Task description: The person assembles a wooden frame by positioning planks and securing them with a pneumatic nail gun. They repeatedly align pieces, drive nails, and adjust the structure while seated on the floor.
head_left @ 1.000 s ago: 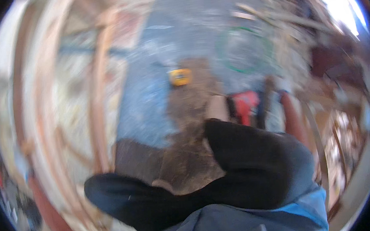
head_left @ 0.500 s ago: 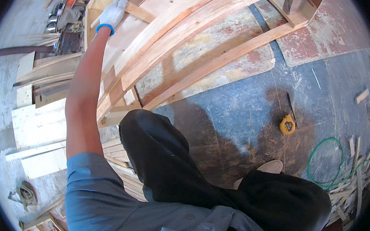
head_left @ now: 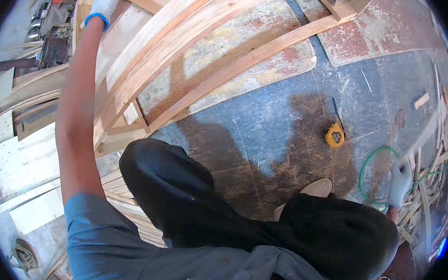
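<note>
Your left hand (head_left: 105,4), grip unclear, is by the curved wooden frame (head_left: 214,20) to its right; your right hand (head_left: 399,183) clasps a blurred pale strip (head_left: 424,132). Rails (head_left: 254,59) look joined, near side uncovered.

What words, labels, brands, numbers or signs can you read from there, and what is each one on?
No readable text anywhere in this view.
Tape measure: dark patch on its yellow case; any print is too small to read.
Pale strip at the right hand: too blurred to read any marking.
Wooden frame: no lettering can be made out.
</note>
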{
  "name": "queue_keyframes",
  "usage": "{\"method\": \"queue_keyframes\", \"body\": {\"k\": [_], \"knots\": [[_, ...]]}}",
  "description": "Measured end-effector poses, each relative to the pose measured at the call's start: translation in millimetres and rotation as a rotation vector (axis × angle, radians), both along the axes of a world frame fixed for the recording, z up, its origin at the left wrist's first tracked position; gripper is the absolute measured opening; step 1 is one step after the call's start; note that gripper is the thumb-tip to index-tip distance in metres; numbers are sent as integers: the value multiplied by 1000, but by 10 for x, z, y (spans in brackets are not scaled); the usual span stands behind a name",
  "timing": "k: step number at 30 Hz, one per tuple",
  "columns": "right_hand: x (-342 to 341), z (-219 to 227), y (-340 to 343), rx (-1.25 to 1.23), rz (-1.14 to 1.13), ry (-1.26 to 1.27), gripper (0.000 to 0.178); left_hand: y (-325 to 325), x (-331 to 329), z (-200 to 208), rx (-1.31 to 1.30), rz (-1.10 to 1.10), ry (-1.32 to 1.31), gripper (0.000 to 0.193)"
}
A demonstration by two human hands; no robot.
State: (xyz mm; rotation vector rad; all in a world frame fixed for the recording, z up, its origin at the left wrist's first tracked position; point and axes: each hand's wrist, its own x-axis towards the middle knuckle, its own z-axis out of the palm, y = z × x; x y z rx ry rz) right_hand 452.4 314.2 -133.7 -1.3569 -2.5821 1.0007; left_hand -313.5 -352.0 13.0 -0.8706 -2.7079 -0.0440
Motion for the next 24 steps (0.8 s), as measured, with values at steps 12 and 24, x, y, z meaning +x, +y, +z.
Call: {"method": "queue_keyframes", "body": {"k": [12, 24], "knots": [[-3370, 133, -2151, 15, 1137, -91, 46, 1520, 3854, -167, -2, -335, -1229, 52], [-4009, -235, -3085, 118, 1201, 99, 51, 1228, 3094, -1461, 904, -185, -1015, 60]]}}
